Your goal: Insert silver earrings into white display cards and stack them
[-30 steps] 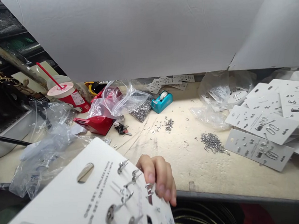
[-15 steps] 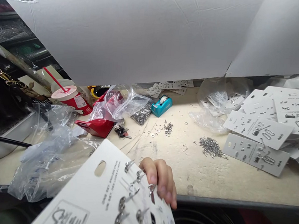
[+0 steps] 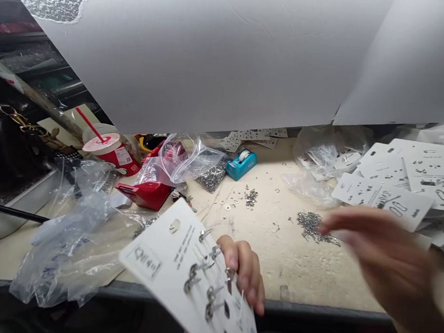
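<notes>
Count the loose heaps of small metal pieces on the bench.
2: a small heap near the teal tape dispenser, and a larger heap beside the right hand. Others may be hidden.

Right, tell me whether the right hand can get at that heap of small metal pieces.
Probably yes: the right hand hovers just beside the heap of small metal pieces, and nothing lies between them.

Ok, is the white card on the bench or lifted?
Lifted: the left hand holds the white display card tilted above the bench.
</notes>
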`<state>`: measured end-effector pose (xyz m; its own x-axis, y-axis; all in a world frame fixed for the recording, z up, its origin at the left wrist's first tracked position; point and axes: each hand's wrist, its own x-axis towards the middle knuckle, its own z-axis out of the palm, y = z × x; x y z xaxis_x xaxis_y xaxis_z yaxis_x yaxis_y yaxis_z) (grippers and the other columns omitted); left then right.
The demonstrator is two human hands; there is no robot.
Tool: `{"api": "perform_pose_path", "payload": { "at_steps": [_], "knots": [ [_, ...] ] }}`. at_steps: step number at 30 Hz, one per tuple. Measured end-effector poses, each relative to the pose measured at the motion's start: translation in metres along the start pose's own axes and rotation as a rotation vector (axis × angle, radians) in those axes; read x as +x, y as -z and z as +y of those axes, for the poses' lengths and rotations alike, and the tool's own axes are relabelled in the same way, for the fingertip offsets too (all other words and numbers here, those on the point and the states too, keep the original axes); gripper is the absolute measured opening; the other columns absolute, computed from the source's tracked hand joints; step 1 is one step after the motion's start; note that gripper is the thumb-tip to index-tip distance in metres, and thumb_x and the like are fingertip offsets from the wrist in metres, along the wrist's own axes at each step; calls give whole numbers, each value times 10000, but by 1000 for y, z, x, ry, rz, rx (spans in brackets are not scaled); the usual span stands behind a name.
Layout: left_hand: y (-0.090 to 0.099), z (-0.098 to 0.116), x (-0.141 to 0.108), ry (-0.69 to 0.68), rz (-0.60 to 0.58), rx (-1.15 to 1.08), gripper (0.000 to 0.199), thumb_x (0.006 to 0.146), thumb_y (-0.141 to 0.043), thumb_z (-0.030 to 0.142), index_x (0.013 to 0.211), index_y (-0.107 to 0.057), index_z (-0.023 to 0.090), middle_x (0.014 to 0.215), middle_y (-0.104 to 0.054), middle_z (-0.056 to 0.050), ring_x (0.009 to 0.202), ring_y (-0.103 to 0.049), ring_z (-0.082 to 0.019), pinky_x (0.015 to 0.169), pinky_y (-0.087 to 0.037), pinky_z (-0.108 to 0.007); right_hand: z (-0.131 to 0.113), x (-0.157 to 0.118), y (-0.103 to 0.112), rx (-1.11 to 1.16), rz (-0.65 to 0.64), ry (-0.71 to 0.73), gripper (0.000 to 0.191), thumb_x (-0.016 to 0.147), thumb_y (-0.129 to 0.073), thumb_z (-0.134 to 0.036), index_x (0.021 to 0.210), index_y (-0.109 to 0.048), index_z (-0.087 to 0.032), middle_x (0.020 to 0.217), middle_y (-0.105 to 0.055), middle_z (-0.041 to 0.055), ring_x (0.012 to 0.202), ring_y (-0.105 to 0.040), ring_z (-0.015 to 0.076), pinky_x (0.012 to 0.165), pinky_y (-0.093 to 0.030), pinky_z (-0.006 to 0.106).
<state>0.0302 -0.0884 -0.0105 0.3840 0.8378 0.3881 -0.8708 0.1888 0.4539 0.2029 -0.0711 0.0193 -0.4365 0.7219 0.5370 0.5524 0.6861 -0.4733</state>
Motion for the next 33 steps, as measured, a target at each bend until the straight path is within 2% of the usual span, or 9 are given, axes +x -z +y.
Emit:
{"api": "perform_pose_path", "payload": {
  "at_steps": [1,3,6,8,13,19,25,29,33],
  "knots": [
    [0,-2,3,-3,-60,-51,127,818,-551,316,875,-629,233,609,-457,13,522,-486,-109,437,-480,-219,11,-1,7,-1,17,-66,302,866,-395,-266,811,-685,-204,768,-683,5,684,-632,120,623,-530,222],
    [1,-5,7,6,-113,-155,154,830,-515,272,920,-622,208,601,-412,17,531,-467,-102,457,-489,-215,34,1,9,-24,-47,-224,257,874,-412,-243,923,-651,-163,848,-681,32,741,-632,131,633,-512,231],
    [-1,-9,6,24,-15,-310,154,831,-492,252,901,-606,176,616,-415,12,541,-450,-96,480,-494,-205,62,20,-8,-145,-282,-408,260,890,-388,-254,981,-625,-199,961,-669,24,828,-619,161,673,-480,269],
    [-4,-11,3,28,76,-419,152,838,-475,267,871,-586,169,630,-438,7,546,-458,-96,470,-485,-193,77,37,-23,-214,-335,-460,276,891,-371,-244,1002,-618,-196,1012,-657,36,888,-604,195,692,-458,300],
    [-11,-14,1,20,225,-652,86,854,-471,256,851,-540,205,647,-486,22,542,-488,-55,408,-372,-82,97,69,-49,-251,-429,-434,214,847,-456,-254,945,-639,-200,997,-647,54,903,-581,215,684,-416,290],
    [-11,-19,3,64,360,-762,73,853,-503,196,892,-544,242,651,-506,46,538,-498,-12,414,-328,-24,93,74,-56,-200,-431,-398,183,845,-458,-241,841,-631,-178,932,-642,64,853,-570,202,670,-402,283],
    [-10,-24,2,96,415,-780,60,856,-505,232,885,-556,244,634,-481,44,508,-470,-15,407,-315,-31,92,79,-52,-34,-453,-331,217,858,-425,-247,897,-622,-164,944,-648,47,837,-583,148,716,-448,244],
    [-9,-23,2,110,482,-723,99,872,-467,262,878,-565,257,625,-453,34,489,-425,-28,403,-310,-39,97,82,-41,-43,-458,-323,298,873,-392,-310,1031,-610,-183,1055,-631,41,883,-582,151,754,-461,257],
    [-9,-21,2,94,422,-777,80,863,-485,240,875,-564,247,623,-477,38,494,-453,-24,406,-323,-37,111,82,-17,-192,-491,-386,281,840,-411,-297,883,-657,-168,955,-660,65,836,-588,192,708,-455,299]
  ]
}}
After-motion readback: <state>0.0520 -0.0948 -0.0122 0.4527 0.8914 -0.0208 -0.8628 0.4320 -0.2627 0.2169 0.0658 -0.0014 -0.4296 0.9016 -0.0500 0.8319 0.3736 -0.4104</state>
